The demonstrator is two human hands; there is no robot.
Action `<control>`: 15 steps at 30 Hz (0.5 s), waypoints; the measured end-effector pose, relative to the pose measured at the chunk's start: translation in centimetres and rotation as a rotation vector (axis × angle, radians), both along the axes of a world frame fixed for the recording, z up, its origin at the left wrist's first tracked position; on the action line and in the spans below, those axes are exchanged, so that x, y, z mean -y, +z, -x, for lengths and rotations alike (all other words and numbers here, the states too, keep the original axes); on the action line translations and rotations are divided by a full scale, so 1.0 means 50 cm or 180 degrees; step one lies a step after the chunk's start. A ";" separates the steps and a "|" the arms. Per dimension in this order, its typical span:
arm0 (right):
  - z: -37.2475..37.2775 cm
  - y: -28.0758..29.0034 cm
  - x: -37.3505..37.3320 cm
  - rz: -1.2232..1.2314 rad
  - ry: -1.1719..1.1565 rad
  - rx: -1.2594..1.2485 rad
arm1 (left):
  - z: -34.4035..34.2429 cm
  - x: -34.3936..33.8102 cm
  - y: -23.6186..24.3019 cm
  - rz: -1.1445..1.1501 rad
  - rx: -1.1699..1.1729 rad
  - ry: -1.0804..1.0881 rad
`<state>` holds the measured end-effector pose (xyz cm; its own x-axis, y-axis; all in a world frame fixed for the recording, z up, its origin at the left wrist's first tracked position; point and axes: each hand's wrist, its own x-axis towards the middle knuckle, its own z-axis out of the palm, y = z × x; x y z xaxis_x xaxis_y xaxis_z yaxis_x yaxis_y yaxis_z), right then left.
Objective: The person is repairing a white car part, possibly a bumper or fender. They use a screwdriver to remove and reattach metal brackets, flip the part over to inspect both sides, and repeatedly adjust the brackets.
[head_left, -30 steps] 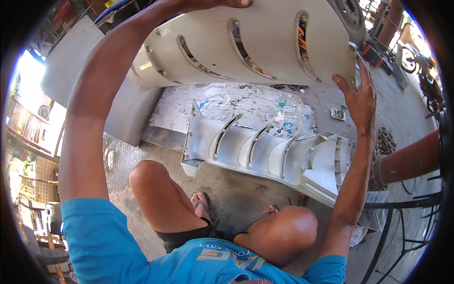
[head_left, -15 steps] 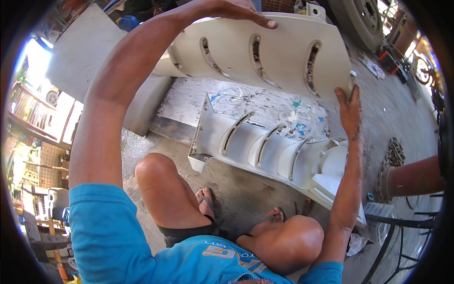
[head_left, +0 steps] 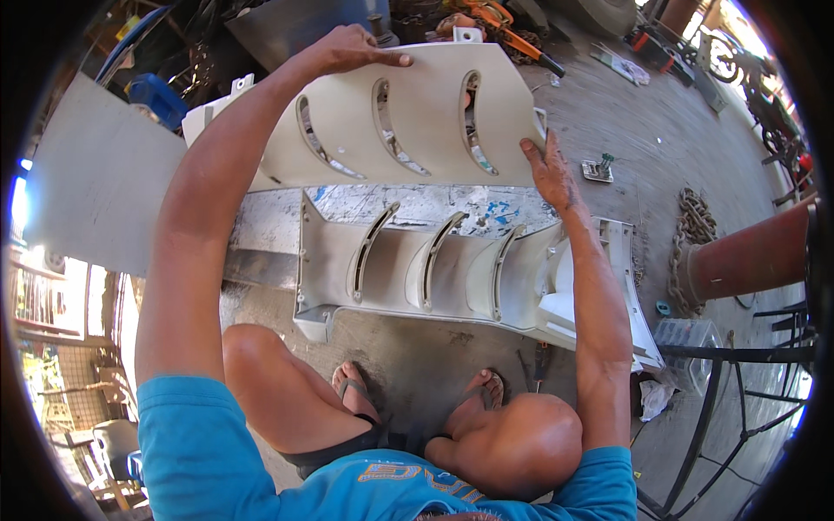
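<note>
Slotted cream body panel (head_left: 408, 122) is lifted clear, held between left hand (head_left: 352, 54) on its top edge and right hand (head_left: 547, 169) at its lower corner; matching panel (head_left: 452, 269) lies beneath, on the ground.

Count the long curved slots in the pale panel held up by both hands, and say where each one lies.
3. On the held panel: one slot at its left, one in the middle, one at its right. The left hand may hide part of the top edge.
</note>
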<state>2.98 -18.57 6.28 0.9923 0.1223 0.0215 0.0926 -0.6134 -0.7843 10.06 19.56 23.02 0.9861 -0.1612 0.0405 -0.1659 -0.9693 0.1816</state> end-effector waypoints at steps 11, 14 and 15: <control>-0.062 -0.087 0.012 0.0098 0.0261 -0.0053 | -0.122 -0.009 -0.167 0.0249 -0.0594 0.0153; -0.094 -0.107 0.024 -0.0004 0.0316 -0.0109 | -0.158 0.001 -0.201 0.0208 -0.0489 0.0014; -0.100 -0.113 0.031 -0.0010 0.0299 -0.0117 | -0.167 0.008 -0.212 0.0267 -0.0507 -0.0034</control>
